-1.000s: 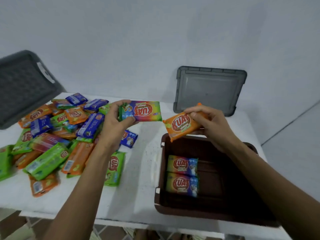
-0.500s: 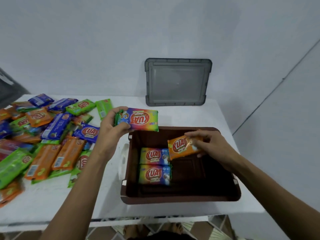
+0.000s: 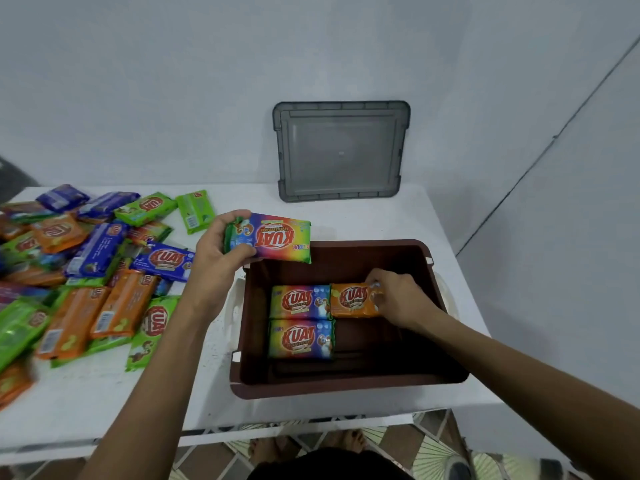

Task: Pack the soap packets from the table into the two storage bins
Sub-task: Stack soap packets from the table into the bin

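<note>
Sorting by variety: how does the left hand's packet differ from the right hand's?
The rainbow packet is multicoloured, the orange packet plain orange. The left hand holds the rainbow packet above the brown bin's far rim; the right hand holds the orange packet down inside it. The rainbow packet's logo reads upside down, the orange packet's upright. Both say KUAT.

Inside the brown bin (image 3: 346, 388), the front-right floor lies bare; two rainbow packets (image 3: 301, 339) fill its left side; an orange packet (image 3: 351, 299), gripped by the right hand (image 3: 398, 299), occupies the back; the left hand (image 3: 214, 258) holds a raised packet (image 3: 273, 239) over the back-left corner; a packet heap (image 3: 86, 271) crowds the table left of the bin.
</note>
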Motion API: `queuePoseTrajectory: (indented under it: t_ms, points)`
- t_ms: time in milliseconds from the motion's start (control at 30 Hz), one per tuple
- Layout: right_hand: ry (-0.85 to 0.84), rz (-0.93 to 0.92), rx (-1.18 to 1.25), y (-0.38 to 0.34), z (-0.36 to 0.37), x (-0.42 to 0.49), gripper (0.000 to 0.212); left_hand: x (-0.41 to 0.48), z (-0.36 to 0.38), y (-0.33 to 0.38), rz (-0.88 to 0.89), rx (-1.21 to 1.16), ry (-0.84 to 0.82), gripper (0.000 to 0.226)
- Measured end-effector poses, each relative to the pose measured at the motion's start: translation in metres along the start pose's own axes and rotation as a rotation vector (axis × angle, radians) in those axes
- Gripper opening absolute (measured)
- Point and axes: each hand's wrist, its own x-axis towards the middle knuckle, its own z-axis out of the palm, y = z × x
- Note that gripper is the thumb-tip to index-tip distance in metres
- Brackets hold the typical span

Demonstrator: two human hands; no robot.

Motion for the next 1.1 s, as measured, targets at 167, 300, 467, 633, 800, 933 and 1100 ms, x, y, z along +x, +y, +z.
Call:
queuePoseTrajectory:
  t_ms: [167,300,467,633,800,933,1100]
  points:
    - [-0.016,-0.029,-0.105,-0.005,0.003,-0.001,0.027,-0.001,0.0,0.003,-0.004,0.024,-0.022,0.045]
    - [-0.051,-0.049,-0.083,-0.008,0.002,0.001,0.033,-0.003,0.001,0.005,0.0,0.036,-0.039,0.045]
    - [-0.063,-0.054,-0.108,-0.007,-0.003,0.0,0.032,-0.003,0.001,0.007,0.01,0.053,-0.066,0.046]
    - [0.181,-0.171,-0.023,-0.025,-0.022,-0.001,0.017,-0.003,0.0,0.01,0.013,0.058,-0.102,0.045]
    - [0.289,-0.364,0.373,-0.059,-0.041,0.0,0.006,-0.005,0.001,0.018,0.017,0.082,-0.182,0.045]
    - [0.031,-0.391,0.672,-0.078,-0.048,0.005,0.03,-0.006,0.009,0.026,0.039,0.08,-0.284,0.047]
    - [-0.084,-0.365,0.77,-0.084,-0.048,0.006,0.039,-0.006,0.021,0.032,0.063,0.052,-0.295,0.054]
